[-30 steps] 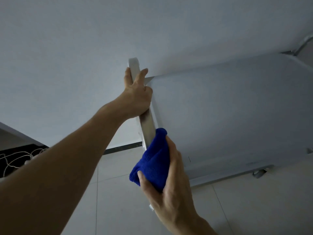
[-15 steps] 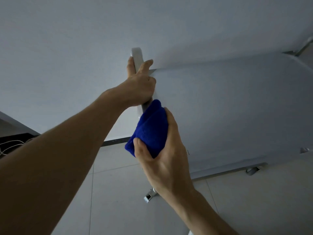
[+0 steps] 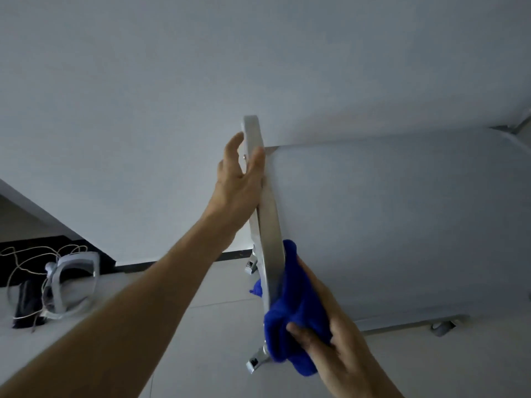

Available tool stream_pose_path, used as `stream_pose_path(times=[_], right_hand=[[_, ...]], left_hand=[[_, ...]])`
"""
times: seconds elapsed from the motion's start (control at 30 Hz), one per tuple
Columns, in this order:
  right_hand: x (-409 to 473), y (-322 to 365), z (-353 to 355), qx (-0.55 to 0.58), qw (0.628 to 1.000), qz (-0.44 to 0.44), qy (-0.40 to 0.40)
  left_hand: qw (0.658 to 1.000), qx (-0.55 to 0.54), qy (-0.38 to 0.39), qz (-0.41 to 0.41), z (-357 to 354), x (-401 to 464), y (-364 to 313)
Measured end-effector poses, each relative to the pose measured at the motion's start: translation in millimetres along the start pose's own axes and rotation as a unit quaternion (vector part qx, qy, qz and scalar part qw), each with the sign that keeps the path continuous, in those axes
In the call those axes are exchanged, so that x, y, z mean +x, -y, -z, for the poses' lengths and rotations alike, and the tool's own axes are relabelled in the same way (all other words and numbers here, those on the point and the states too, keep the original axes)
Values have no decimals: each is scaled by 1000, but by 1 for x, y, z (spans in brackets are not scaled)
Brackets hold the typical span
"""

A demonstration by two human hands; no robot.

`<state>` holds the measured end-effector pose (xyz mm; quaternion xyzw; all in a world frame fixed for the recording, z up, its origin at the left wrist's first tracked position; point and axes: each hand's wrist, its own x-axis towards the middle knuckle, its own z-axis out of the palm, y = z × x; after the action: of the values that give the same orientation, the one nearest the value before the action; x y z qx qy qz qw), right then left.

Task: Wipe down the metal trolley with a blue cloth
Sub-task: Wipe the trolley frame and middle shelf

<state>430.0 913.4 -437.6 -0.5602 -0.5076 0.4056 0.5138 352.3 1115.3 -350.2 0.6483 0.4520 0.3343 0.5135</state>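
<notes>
The metal trolley (image 3: 402,225) fills the right half, seen from its end, with a flat grey shelf and an upright silver post (image 3: 268,225) at its near corner. My left hand (image 3: 240,182) holds the upper part of that post, thumb on the left side and fingers behind it. My right hand (image 3: 336,340) grips the blue cloth (image 3: 296,305), which is wrapped around the lower part of the post. A bit of blue cloth shows left of the post too.
Castor wheels (image 3: 254,361) stick out under the trolley. A grey headset-like frame with white cables (image 3: 71,282) lies on the tiled floor at the left. A white wall stands behind, with a dark skirting (image 3: 138,267) along its foot.
My right hand has slid the blue cloth down the post from just under my left hand to its lower part. My left hand has loosened and its fingers have stretched up the post.
</notes>
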Motion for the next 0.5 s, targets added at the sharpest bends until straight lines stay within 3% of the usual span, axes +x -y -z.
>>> stream_pose_path(times=[0.13,0.2,0.33,0.43,0.5], right_hand=[[29,24,23,143,984,-21,-105],[54,42,33,160,978,7,-134],[102,90,39,12,989,105,-104],[123,97,19,-148,987,63,-18],[129,88,2,-196,980,24,26]], left_hand=[[992,-114,-37,42,10,-47,19],[984,-169,-27,50,8,-66,27],[968,-235,-6,94,0,-83,29],[952,-278,13,130,-14,-84,24],[946,-284,0,156,-25,-85,29]])
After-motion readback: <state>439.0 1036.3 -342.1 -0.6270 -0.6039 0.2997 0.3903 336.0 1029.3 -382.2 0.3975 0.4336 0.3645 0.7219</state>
